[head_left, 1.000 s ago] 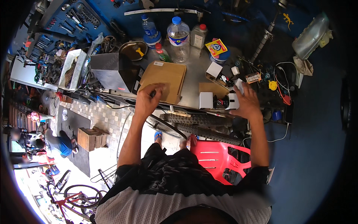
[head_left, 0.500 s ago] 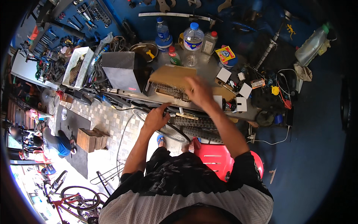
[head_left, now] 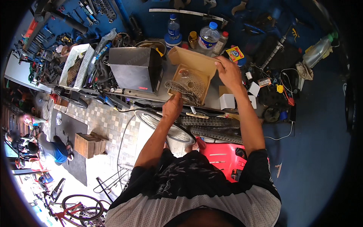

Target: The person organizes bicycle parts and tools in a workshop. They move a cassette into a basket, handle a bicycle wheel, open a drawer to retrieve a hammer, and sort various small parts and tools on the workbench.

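Note:
An open brown cardboard box [head_left: 196, 62] stands on the workbench [head_left: 215, 96], its lid lifted. Inside lies a metal bicycle cassette [head_left: 187, 87] of toothed sprockets. My right hand [head_left: 229, 71] grips the raised flap at the box's right edge. My left hand [head_left: 172, 106] holds the near left corner of the box, just below the cassette. A bicycle wheel [head_left: 166, 125] with a knobby tyre [head_left: 211, 126] rests below the bench edge in front of me.
A dark metal box [head_left: 135, 69] stands left of the cardboard box. Water bottles [head_left: 207, 38], small white boxes [head_left: 227, 101], cables and a white basket [head_left: 75, 65] crowd the bench. Tools hang on the blue wall [head_left: 90, 11]. A red plastic chair [head_left: 223, 157] is beside my legs. People and bicycles are at lower left.
The cardboard box was closed a second ago. My right hand came across from the right and lifted the lid, and my left hand dropped to the box's near corner, showing the cassette.

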Tool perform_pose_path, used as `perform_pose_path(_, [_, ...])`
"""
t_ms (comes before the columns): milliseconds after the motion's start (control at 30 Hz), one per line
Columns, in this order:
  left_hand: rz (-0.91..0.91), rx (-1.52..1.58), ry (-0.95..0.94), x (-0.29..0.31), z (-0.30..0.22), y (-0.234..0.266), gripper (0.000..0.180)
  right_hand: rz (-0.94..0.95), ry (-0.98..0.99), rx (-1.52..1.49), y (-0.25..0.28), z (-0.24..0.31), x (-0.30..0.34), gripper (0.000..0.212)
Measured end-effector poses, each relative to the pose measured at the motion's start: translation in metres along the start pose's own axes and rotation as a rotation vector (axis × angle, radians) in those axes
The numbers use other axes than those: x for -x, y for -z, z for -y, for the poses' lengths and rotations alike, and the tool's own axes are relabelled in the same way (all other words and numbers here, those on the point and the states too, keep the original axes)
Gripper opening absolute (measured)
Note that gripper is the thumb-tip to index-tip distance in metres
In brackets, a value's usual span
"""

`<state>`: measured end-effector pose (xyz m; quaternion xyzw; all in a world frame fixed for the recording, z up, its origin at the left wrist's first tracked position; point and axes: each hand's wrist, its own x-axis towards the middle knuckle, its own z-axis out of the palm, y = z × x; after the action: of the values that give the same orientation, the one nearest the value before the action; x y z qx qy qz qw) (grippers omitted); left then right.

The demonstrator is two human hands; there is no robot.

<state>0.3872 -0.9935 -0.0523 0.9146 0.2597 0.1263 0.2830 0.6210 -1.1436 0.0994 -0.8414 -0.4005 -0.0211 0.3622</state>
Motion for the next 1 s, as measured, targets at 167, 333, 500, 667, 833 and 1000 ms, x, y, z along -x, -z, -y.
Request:
perform_pose_path(167, [0.007, 0.052, -0.038, 0.006, -0.006, -0.020, 0.014, -0.023, -0.016, 0.018, 0.027, 0.004, 0.014, 0.021])
perform_pose_path(333, [0.066, 0.092, -0.084, 0.008, -0.026, -0.044, 0.016, -0.002, -0.003, 0.080, 0.030, -0.016, 0.024, 0.020])
perform_pose_path(500, [0.166, 0.366, 0.033, 0.033, -0.028, -0.019, 0.032, 0.163, 0.026, 0.367, 0.024, -0.013, 0.063, 0.024])
perform_pose_path(667, [0.467, 0.999, 0.449, 0.074, 0.001, 0.024, 0.059, 0.398, -0.030, 0.526, -0.023, 0.055, 0.131, 0.074])
perform_pose_path(833, [0.549, 1.377, 0.624, 0.131, 0.064, 0.020, 0.083, 0.548, 0.196, 0.133, -0.108, 0.120, 0.187, 0.072])
perform_pose_path(1000, [0.487, 1.500, 0.547, 0.153, 0.098, 0.056, 0.088, 0.636, 0.254, 0.045, -0.177, 0.163, 0.204, 0.054])
